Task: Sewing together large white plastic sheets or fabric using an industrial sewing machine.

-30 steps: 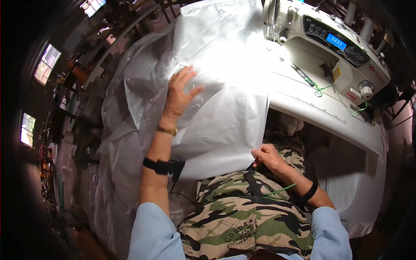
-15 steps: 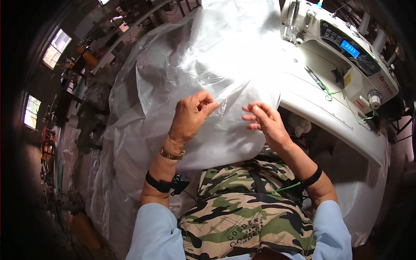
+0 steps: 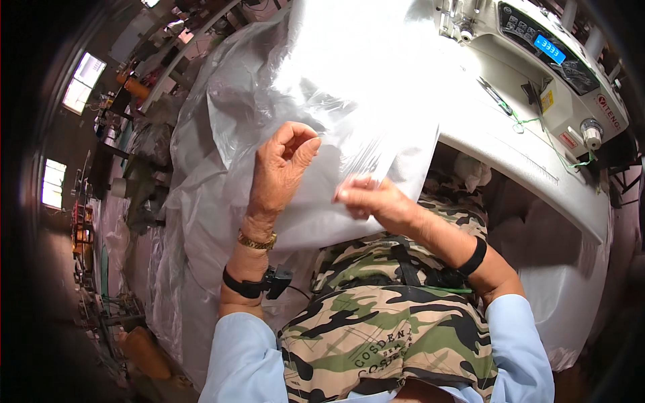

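My left hand (image 3: 282, 164) is raised over a sheet of translucent white plastic film (image 3: 295, 211), thumb and curled forefinger closed in a pinch. Whatever lies between those fingertips, if anything, is too small to make out. Lower and to the right, my right hand (image 3: 379, 201) reaches inward across the film with its fingers bent. Motion smears its fingertips, so its grip is unclear. Fine creases run through the film just above that hand. The sheet drapes over my lap and bunches up at the left, overexposed under bright light at the top.
At the right stands a white sewing machine (image 3: 537, 60) with a lit blue display. Thread snips (image 3: 496, 97) and loose green thread (image 3: 527, 123) lie on its white table (image 3: 497, 151). A pale cloth bundle (image 3: 472, 171) sits below the table edge. Cluttered benches fill the left.
My right hand has swung left and turned inward, its spread fingers now bent. My left hand has shifted left and slightly up, still pinched. The camera view has moved slightly.
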Available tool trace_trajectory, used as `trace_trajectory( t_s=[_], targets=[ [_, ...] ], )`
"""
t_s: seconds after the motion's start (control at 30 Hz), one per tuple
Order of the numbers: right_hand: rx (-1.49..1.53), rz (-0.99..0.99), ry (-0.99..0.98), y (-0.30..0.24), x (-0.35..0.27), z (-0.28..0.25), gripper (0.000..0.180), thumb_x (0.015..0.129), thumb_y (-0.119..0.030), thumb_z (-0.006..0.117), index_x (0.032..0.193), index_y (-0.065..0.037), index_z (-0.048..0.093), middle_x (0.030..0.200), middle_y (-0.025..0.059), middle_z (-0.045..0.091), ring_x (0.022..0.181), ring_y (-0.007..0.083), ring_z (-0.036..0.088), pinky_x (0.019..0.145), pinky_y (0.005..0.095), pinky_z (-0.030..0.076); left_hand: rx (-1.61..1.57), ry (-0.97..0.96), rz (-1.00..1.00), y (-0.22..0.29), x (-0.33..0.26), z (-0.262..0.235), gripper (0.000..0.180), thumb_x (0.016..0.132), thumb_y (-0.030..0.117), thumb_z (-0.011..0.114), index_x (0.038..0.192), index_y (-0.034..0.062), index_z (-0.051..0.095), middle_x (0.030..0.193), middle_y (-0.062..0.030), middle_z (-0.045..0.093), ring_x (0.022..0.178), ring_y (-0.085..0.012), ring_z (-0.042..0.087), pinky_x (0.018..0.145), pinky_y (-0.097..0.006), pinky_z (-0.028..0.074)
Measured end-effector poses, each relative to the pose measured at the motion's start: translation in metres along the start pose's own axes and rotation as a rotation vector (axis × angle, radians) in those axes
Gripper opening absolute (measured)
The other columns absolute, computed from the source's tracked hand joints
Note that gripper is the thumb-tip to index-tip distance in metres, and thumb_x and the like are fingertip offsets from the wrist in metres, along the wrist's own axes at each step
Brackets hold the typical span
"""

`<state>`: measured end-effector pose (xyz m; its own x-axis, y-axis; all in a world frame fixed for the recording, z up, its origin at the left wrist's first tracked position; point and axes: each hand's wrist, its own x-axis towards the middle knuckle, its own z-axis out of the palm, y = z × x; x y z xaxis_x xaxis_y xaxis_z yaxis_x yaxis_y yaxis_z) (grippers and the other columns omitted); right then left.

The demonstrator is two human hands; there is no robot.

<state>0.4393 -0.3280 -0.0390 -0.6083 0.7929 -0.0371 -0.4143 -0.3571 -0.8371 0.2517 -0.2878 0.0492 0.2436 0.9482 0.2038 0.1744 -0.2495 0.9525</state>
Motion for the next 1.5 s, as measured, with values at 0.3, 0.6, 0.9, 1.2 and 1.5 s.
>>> trace_trajectory(
  t_s=[0.3,0.6,0.9,1.2,1.5],
  targets=[
    [-0.181,0.211,0.208,0.028,-0.051,0.041,0.027,0.103,-0.021,0.049,0.097,0.004,0.057,0.079,0.0111,0.068,0.067,0.0143,0.065,0.064,0.0284,0.056,0.541,-0.35,0.516,0.02,-0.031,0.046,0.025,0.082,0.016,0.075,0.096,-0.002,0.065,0.089,-0.0137,0.066,0.073,-0.028,0.064,0.066,-0.033,0.051],
    [-1.083,-0.524,0.219,0.029,-0.071,0.048,0.01,0.084,-0.011,0.064,0.083,-0.002,0.067,0.076,0.0134,0.068,0.072,0.0292,0.067,0.066,0.0388,0.053,0.61,-0.352,0.285,0.002,-0.045,0.073,0.053,0.077,0.024,0.081,0.118,-0.001,0.06,0.075,-0.0118,0.064,0.055,-0.0207,0.06,0.053,-0.031,0.047],
    [-1.273,-0.784,0.457,0.011,-0.085,0.011,0.022,0.075,-0.014,0.076,0.083,-0.006,0.057,0.081,0.0075,0.059,0.075,0.0275,0.057,0.07,0.0381,0.047,0.591,-0.174,0.129,-0.016,-0.059,0.076,0.026,0.094,0.006,0.059,0.118,0.0011,0.055,0.068,-0.0143,0.061,0.058,-0.0301,0.063,0.055,-0.035,0.047],
    [-0.324,-0.057,0.641,0.053,-0.083,-0.018,0.022,0.096,-0.011,0.054,0.11,0.005,0.061,0.095,0.0087,0.066,0.088,0.0128,0.058,0.08,0.0287,0.047,0.523,-0.306,0.267,-0.038,-0.063,0.093,0.007,0.094,0.007,0.059,0.1,0.0034,0.06,0.073,-0.0166,0.062,0.061,-0.0335,0.064,0.054,-0.039,0.047],
    [-1.07,-0.47,0.386,0.032,-0.09,0.021,0.013,0.086,-0.009,0.064,0.082,-0.002,0.054,0.076,0.0145,0.057,0.075,0.0336,0.057,0.075,0.0404,0.045,0.41,-0.279,0.308,-0.036,-0.063,0.085,0.008,0.085,0.001,0.064,0.093,0.0008,0.062,0.079,-0.0136,0.056,0.069,-0.0328,0.059,0.062,-0.038,0.047]
  ],
)
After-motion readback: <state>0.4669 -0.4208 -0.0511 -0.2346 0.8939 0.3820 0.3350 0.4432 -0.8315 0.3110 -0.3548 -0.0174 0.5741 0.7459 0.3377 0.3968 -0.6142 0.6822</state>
